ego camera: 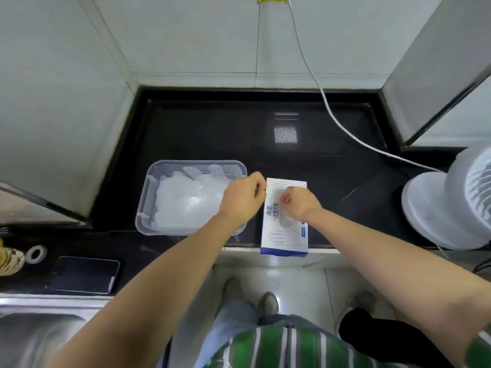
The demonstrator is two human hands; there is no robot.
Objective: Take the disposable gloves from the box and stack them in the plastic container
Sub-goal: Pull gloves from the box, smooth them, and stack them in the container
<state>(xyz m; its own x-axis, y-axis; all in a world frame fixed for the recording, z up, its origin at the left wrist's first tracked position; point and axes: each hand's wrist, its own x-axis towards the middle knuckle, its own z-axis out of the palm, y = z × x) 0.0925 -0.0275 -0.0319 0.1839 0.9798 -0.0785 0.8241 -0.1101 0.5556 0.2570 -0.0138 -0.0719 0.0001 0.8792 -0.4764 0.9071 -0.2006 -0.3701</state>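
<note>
A white and blue glove box lies on the black counter, its near end over the counter's front edge. My right hand is over the box's opening and pinches a clear disposable glove that hangs from it. My left hand, fingers curled, is at the box's far left corner between box and container; what it holds I cannot tell. The clear plastic container stands left of the box with a pile of clear gloves inside.
A white fan stands at the right with its cable crossing the counter. A dark phone and a tape roll lie at the near left, beside a steel sink. Tiled walls enclose the counter.
</note>
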